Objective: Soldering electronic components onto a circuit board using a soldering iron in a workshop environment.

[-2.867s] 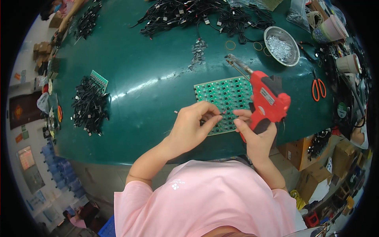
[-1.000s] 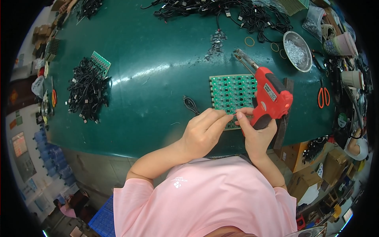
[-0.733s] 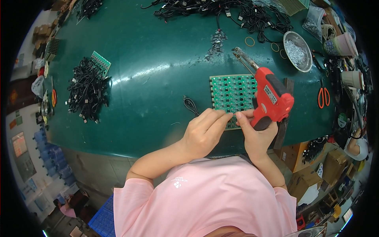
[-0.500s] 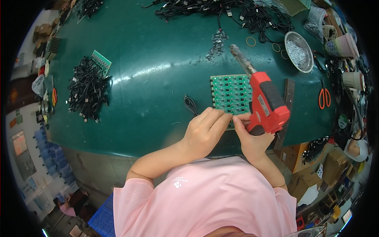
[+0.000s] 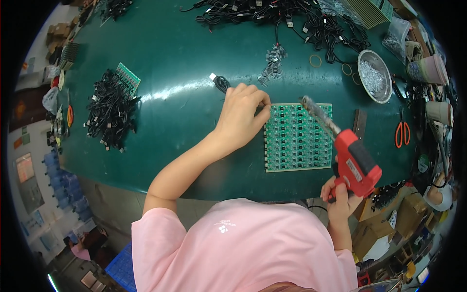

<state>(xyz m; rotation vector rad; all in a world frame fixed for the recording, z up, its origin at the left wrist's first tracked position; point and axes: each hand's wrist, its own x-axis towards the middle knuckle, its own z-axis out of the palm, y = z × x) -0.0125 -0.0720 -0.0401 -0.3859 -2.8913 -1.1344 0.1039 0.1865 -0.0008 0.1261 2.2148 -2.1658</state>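
Note:
My left hand (image 5: 241, 114) is at the upper left corner of a green circuit board panel (image 5: 299, 141), thumb and fingertips pinched together by its edge. A coiled black cable (image 5: 222, 84) with a pale plug sticks out beyond the knuckles; the hand appears closed on its other end, which the fingers hide. To the panel's lower right, my right hand (image 5: 340, 197) grips the handle of a red and black soldering gun (image 5: 357, 163). Its stained metal tip points up and left over the panel's upper part. Rows of small components cover the panel, with black parts along its left edge.
At left lies a heap of black cables (image 5: 112, 114) against another green board (image 5: 128, 78). More cables (image 5: 272, 12) pile up at the back. A metal bowl (image 5: 374, 76), orange-handled scissors (image 5: 402, 134) and a dark metal bar (image 5: 360, 124) are on the right.
My hands have parted. The left moved up to the panel's upper left corner, the coiled cable shifting with it. The right moved down and right with the soldering gun, uncovering the panel's lower part.

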